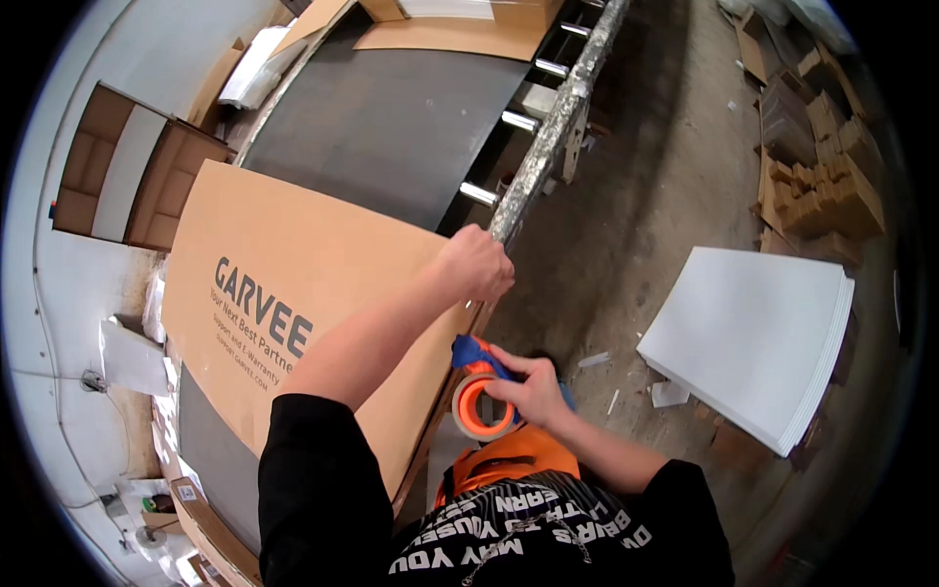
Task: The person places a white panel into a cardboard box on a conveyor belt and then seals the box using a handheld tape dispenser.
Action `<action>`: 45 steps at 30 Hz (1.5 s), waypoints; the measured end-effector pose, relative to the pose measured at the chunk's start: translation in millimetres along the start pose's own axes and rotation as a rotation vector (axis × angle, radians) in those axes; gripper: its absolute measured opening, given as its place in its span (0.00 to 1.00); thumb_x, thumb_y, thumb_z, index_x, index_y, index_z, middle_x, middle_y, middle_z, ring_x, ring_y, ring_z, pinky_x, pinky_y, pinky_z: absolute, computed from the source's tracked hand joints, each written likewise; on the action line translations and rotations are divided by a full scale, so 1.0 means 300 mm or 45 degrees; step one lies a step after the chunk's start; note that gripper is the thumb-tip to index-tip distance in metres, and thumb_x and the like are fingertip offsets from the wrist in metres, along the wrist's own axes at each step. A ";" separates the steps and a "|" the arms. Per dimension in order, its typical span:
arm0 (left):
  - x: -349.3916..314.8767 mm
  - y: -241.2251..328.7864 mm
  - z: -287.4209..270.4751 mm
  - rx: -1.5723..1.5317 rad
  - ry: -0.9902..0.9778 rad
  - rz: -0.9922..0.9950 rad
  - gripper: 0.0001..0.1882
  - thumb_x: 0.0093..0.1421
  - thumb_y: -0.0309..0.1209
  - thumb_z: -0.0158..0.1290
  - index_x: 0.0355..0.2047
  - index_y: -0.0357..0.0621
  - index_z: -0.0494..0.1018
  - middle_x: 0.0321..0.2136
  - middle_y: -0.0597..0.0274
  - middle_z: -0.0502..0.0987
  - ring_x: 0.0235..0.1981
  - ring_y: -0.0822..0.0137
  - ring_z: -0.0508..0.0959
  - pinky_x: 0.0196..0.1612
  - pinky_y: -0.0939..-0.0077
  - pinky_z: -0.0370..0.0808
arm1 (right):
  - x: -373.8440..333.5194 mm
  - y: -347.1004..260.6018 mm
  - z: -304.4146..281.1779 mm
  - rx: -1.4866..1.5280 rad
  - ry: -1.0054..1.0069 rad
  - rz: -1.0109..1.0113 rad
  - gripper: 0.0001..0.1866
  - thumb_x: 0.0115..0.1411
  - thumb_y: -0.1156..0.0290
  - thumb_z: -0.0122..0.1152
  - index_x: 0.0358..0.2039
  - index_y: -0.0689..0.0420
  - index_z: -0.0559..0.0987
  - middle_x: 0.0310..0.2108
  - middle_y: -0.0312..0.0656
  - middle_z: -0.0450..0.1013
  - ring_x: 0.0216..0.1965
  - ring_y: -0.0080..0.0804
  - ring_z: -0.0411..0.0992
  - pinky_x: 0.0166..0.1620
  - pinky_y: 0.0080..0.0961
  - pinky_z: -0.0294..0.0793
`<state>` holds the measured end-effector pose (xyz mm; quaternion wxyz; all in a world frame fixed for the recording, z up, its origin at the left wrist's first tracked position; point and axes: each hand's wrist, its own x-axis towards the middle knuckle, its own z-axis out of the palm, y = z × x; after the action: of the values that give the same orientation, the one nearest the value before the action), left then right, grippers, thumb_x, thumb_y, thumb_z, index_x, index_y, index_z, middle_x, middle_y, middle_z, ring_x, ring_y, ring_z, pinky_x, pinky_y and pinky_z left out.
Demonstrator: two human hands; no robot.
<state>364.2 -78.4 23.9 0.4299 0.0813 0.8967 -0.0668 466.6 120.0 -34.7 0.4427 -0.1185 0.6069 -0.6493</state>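
A large flat brown carton [362, 264] with dark print lies in front of me. Across it reaches my left arm, and my left hand [476, 264] is closed at the carton's far right corner, knuckles up. Its fingertips are hidden, so I cannot tell what they pinch, if anything. Close to my body, beside the carton's right edge, my right hand [533, 391] is wrapped round a blue and orange tape dispenser [474, 352]. A roll of tape [458, 399] with an orange core sits on the dispenser, its open side facing up.
The carton rests on a dark conveyor belt [381, 117] with metal rollers [518, 121] and a worn side rail [562, 112]. Another opened carton [450, 37] stands farther along. White sheets [753, 333] are stacked at right, cardboard pieces [831, 196] behind them.
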 end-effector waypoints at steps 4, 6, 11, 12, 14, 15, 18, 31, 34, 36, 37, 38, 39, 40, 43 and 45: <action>-0.027 -0.030 0.169 0.088 0.783 0.277 0.16 0.62 0.48 0.46 0.38 0.64 0.82 0.54 0.68 0.74 0.56 0.56 0.71 0.61 0.61 0.62 | -0.043 0.009 0.033 -0.020 0.008 0.003 0.33 0.48 0.68 0.68 0.55 0.66 0.73 0.33 0.40 0.80 0.34 0.14 0.72 0.42 0.16 0.73; -0.089 -0.014 0.210 0.550 1.015 0.505 0.16 0.63 0.46 0.45 0.39 0.63 0.82 0.55 0.76 0.73 0.65 0.56 0.61 0.70 0.57 0.47 | -0.109 0.041 0.094 -0.059 0.017 -0.026 0.33 0.48 0.68 0.68 0.55 0.66 0.73 0.33 0.40 0.80 0.34 0.14 0.71 0.42 0.16 0.73; -0.378 0.107 0.398 0.700 0.537 0.562 0.17 0.63 0.45 0.43 0.41 0.61 0.81 0.54 0.79 0.74 0.69 0.56 0.51 0.72 0.53 0.33 | -0.384 0.168 0.307 -0.242 -0.068 0.029 0.33 0.48 0.69 0.68 0.56 0.66 0.72 0.32 0.38 0.79 0.34 0.13 0.71 0.41 0.15 0.72; -0.446 0.128 0.449 0.691 0.536 0.574 0.18 0.64 0.45 0.42 0.42 0.59 0.81 0.53 0.79 0.74 0.69 0.55 0.50 0.72 0.54 0.33 | -0.437 0.217 0.356 -0.245 -0.044 0.024 0.33 0.48 0.69 0.68 0.56 0.66 0.72 0.32 0.38 0.79 0.34 0.13 0.71 0.41 0.15 0.72; -0.556 0.165 0.597 0.678 0.544 0.591 0.19 0.65 0.45 0.40 0.42 0.58 0.81 0.52 0.78 0.74 0.69 0.55 0.50 0.72 0.54 0.33 | -0.561 0.317 0.467 -0.036 -0.041 -0.094 0.34 0.48 0.70 0.68 0.56 0.67 0.71 0.34 0.38 0.78 0.34 0.14 0.71 0.42 0.15 0.72; -0.586 0.180 0.681 0.571 0.628 0.589 0.20 0.66 0.45 0.39 0.44 0.56 0.79 0.53 0.77 0.73 0.69 0.54 0.50 0.73 0.55 0.34 | -0.624 0.375 0.522 -0.041 -0.028 -0.095 0.34 0.48 0.70 0.68 0.56 0.67 0.71 0.34 0.38 0.78 0.34 0.14 0.71 0.42 0.15 0.72; -0.714 0.234 0.901 0.443 0.787 0.619 0.21 0.67 0.46 0.37 0.49 0.55 0.76 0.55 0.76 0.72 0.69 0.53 0.49 0.73 0.56 0.35 | -0.807 0.528 0.695 -0.149 0.125 -0.279 0.34 0.49 0.71 0.69 0.57 0.68 0.71 0.40 0.41 0.79 0.36 0.16 0.72 0.44 0.16 0.72; -1.098 0.482 1.215 0.594 0.413 0.760 0.24 0.64 0.51 0.41 0.41 0.50 0.80 0.47 0.71 0.78 0.67 0.53 0.56 0.72 0.55 0.38 | -1.115 0.846 1.155 -0.520 0.214 -0.329 0.33 0.45 0.49 0.65 0.49 0.58 0.78 0.34 0.54 0.75 0.34 0.49 0.76 0.40 0.38 0.75; -1.107 0.466 1.311 0.509 0.587 0.819 0.23 0.59 0.53 0.49 0.37 0.49 0.82 0.44 0.69 0.80 0.66 0.52 0.59 0.71 0.54 0.43 | -0.937 0.767 1.236 -0.885 0.325 -0.271 0.25 0.48 0.51 0.60 0.45 0.50 0.79 0.31 0.50 0.77 0.33 0.49 0.77 0.39 0.40 0.78; -1.108 0.463 1.317 0.480 0.641 0.811 0.23 0.57 0.54 0.52 0.37 0.49 0.81 0.46 0.70 0.79 0.66 0.53 0.58 0.71 0.55 0.45 | -0.850 0.752 1.311 -1.241 -0.001 -0.239 0.26 0.46 0.52 0.62 0.46 0.49 0.78 0.39 0.48 0.75 0.37 0.49 0.77 0.41 0.40 0.77; -1.111 0.461 1.320 0.457 0.724 0.832 0.26 0.54 0.54 0.55 0.43 0.48 0.78 0.52 0.67 0.74 0.67 0.52 0.56 0.71 0.55 0.45 | -0.830 0.780 1.347 -1.413 -0.053 -0.274 0.26 0.46 0.53 0.62 0.46 0.49 0.78 0.42 0.48 0.74 0.39 0.49 0.77 0.42 0.41 0.77; -1.116 0.440 1.340 0.425 0.797 0.847 0.32 0.50 0.55 0.58 0.49 0.48 0.76 0.58 0.65 0.69 0.68 0.51 0.54 0.71 0.56 0.46 | -0.841 0.810 1.361 -1.312 -0.076 -0.290 0.27 0.45 0.52 0.62 0.47 0.48 0.78 0.44 0.47 0.73 0.40 0.51 0.77 0.43 0.42 0.77; -1.122 0.413 1.367 0.431 0.784 0.845 0.32 0.50 0.55 0.58 0.49 0.48 0.76 0.58 0.65 0.69 0.68 0.51 0.54 0.71 0.56 0.46 | -0.859 0.846 1.361 -1.210 -0.099 -0.306 0.28 0.44 0.52 0.63 0.47 0.47 0.78 0.46 0.47 0.72 0.40 0.52 0.76 0.45 0.43 0.76; -1.129 0.390 1.408 0.363 0.849 0.703 0.41 0.47 0.57 0.60 0.56 0.45 0.68 0.63 0.59 0.61 0.69 0.50 0.51 0.71 0.56 0.45 | -0.894 0.890 1.326 -1.105 -0.144 -0.254 0.33 0.43 0.50 0.63 0.51 0.47 0.77 0.50 0.51 0.71 0.43 0.49 0.76 0.47 0.41 0.76; -1.135 0.378 1.454 0.244 0.905 0.483 0.57 0.42 0.59 0.63 0.64 0.39 0.53 0.67 0.48 0.50 0.69 0.47 0.48 0.71 0.55 0.45 | -1.013 0.954 1.057 -0.211 -0.268 0.260 0.34 0.42 0.61 0.68 0.55 0.44 0.77 0.39 0.44 0.79 0.32 0.25 0.78 0.35 0.23 0.77; -1.132 0.394 1.447 0.212 0.883 0.437 0.64 0.39 0.60 0.64 0.66 0.35 0.46 0.68 0.43 0.46 0.69 0.45 0.47 0.71 0.54 0.44 | -1.022 1.061 0.901 0.321 0.007 -0.090 0.31 0.48 0.79 0.64 0.57 0.61 0.73 0.43 0.41 0.77 0.35 0.21 0.75 0.37 0.20 0.76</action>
<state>927.8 -75.2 13.7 0.0983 0.2823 0.9536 -0.0350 968.3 196.8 -137.8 0.4291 -0.0815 0.5172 -0.7361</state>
